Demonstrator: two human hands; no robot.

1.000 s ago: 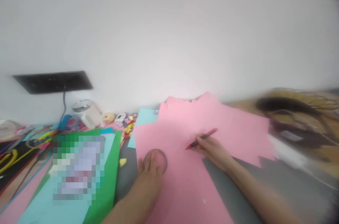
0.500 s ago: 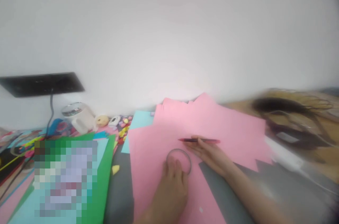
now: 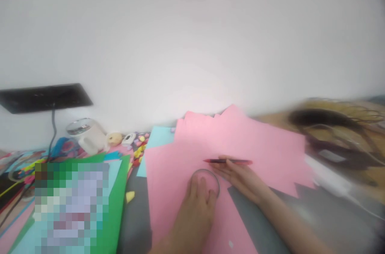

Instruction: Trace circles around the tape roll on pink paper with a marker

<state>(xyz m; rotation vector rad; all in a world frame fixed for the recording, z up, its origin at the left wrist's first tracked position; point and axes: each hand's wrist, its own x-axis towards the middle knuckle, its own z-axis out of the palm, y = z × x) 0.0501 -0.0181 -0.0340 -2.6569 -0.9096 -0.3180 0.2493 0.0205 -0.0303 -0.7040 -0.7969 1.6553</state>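
Observation:
A sheet of pink paper (image 3: pixel 168 190) lies in front of me with a thin grey ring (image 3: pixel 207 170) flat on it. My left hand (image 3: pixel 197 210) is on the ring, its fingers bent down inside the hoop and the thumb side against the right rim. Part of the ring is hidden under that hand. To the right, my right hand (image 3: pixel 239 178) holds a red and black pen (image 3: pixel 218 161) between thumb and fingers. The pen lies nearly level over the paper, its pointed end facing left, apart from the ring.
More pink sheets (image 3: pixel 264 142) overlap behind, against the wall. At left are a green sheet (image 3: pixel 117 202), a white mug (image 3: pixel 90 136), small coloured pieces (image 3: pixel 140 150) and a dark panel (image 3: pixel 45 97) with a cable. A white power strip (image 3: pixel 331 184) and dark blurred items lie right.
The view has shifted slightly. Both hands keep nearly the same places on the ring and the pen, apart from a very small shift right.

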